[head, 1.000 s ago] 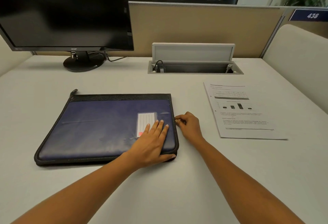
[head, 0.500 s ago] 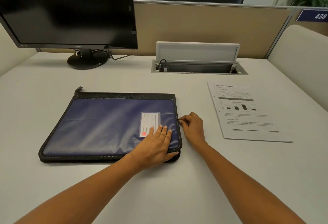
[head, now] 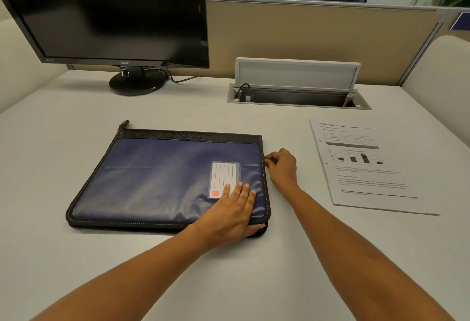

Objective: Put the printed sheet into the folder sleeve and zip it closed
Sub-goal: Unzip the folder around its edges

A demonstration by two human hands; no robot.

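Note:
A dark blue zip folder (head: 157, 180) with black trim lies flat on the grey desk, a white label card (head: 223, 175) on its cover. My left hand (head: 234, 213) rests flat on the folder's near right corner, fingers spread. My right hand (head: 282, 168) is at the folder's right edge, thumb and fingers pinched on the small zipper pull (head: 265, 160). The printed sheet (head: 366, 165), with a table, a bar chart and text, lies on the desk to the right of both hands, apart from the folder.
A black monitor (head: 112, 15) on a round stand stands at the back left. An open cable box (head: 297, 91) with a raised lid sits in the desk at the back centre. A beige partition (head: 318, 40) closes the back; a padded panel (head: 442, 86) is on the right.
My right hand has slid along the folder's right edge away from me, towards the far corner, still pinching the zipper pull. My left hand stays pressed on the near corner.

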